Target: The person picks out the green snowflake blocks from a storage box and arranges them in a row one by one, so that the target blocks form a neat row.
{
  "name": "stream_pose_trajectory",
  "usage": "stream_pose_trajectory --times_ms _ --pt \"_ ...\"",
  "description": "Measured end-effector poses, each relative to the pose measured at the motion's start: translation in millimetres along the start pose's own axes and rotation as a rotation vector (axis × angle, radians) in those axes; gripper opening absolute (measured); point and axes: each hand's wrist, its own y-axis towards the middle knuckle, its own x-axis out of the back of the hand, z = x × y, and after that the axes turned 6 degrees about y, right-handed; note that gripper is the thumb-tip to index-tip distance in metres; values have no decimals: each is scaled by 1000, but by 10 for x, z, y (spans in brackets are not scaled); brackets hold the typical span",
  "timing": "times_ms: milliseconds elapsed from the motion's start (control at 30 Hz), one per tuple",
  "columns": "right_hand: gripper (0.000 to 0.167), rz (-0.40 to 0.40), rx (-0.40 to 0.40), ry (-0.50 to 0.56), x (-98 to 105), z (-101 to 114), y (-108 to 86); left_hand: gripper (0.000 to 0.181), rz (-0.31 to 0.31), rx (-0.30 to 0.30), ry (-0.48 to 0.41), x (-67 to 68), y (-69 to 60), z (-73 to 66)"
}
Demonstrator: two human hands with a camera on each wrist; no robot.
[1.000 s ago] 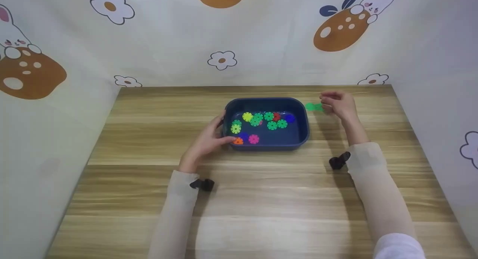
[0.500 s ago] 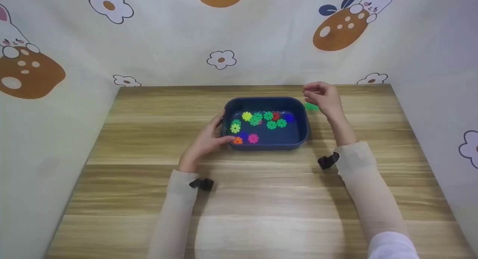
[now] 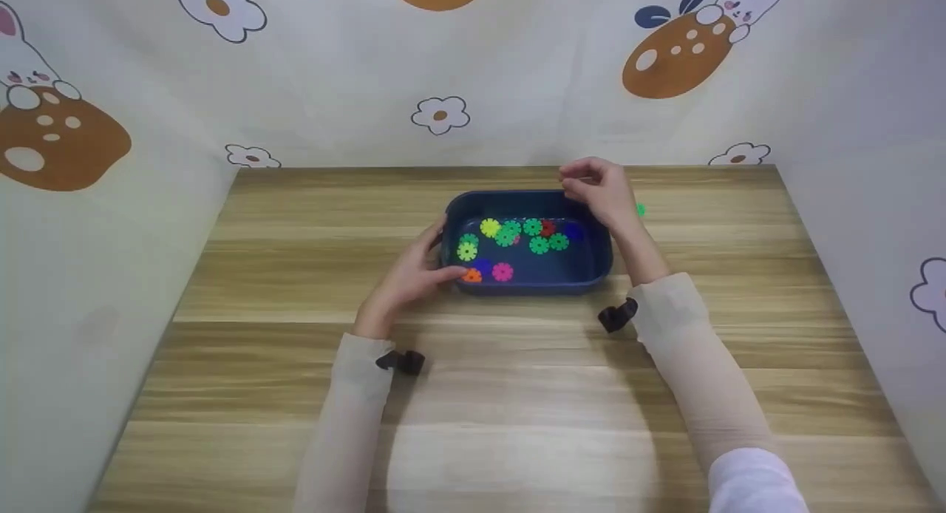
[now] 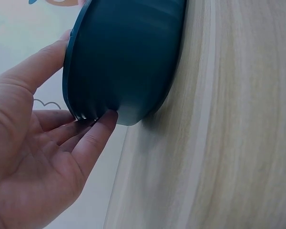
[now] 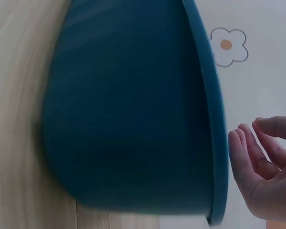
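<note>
In the head view, a dark blue box (image 3: 528, 289) sits on the wooden table with several small notched discs inside, among them a yellow disc (image 3: 490, 228), a pink disc (image 3: 502, 272) and a green disc (image 3: 539, 245). My left hand (image 3: 410, 273) grips the box's left end, thumb at the near rim; the left wrist view shows fingertips against its outer wall. My right hand (image 3: 604, 191) hovers over the far right corner, fingers loosely curled. Nothing shows between its fingertips in the right wrist view. A green piece (image 3: 641, 210) lies on the table, partly hidden behind that hand.
The wooden table (image 3: 517, 424) reaches back to a patterned cloth wall (image 3: 517, 69), with more cloth at both sides. A small black wrist camera (image 3: 617, 316) juts from the right sleeve; another black camera (image 3: 403, 362) sits on the left sleeve.
My right hand has moved left from beside the green pieces to above the box's far right corner. My left hand keeps its grip, and the discs in the box look unchanged.
</note>
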Motion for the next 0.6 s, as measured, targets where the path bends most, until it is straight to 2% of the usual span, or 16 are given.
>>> stream_pose_trajectory --times_ms 67,333,600 --pt "28 10 3 -11 -81 -6 17 98 3 -1 -11 0 4 2" --pt "24 59 2 -52 -399 -33 44 97 -7 6 36 8 -1 -11" --pt "22 87 -42 -93 -673 -119 30 95 2 10 -11 -1 3 9"
